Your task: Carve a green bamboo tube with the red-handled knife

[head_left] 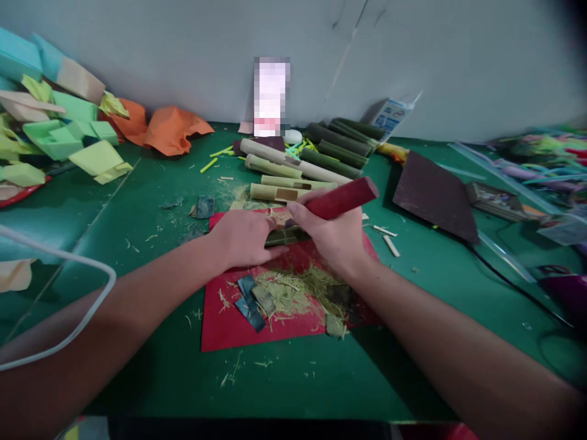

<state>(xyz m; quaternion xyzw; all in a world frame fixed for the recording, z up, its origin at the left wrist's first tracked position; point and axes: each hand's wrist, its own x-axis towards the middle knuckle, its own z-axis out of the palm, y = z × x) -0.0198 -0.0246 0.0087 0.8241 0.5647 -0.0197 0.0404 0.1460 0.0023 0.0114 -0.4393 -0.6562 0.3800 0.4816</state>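
My left hand (pixel 245 238) presses down on a short green bamboo piece (pixel 284 237) that lies on a red mat (pixel 224 327). My right hand (pixel 332 235) is closed around the dark red handle of a tool (pixel 342 198), which points up and to the right; its working end is hidden between my hands at the bamboo. Pale green shavings (pixel 293 293) and a few dark blue-grey scraps (pixel 250 305) lie on the mat in front of my hands.
Peeled and green bamboo sections (pixel 298 165) are stacked behind the mat. A dark sandpaper sheet (pixel 433 195) lies to the right, coloured folded paper (pixel 64 128) at the left, a white cable (pixel 59 256) at the near left, and clutter at the far right.
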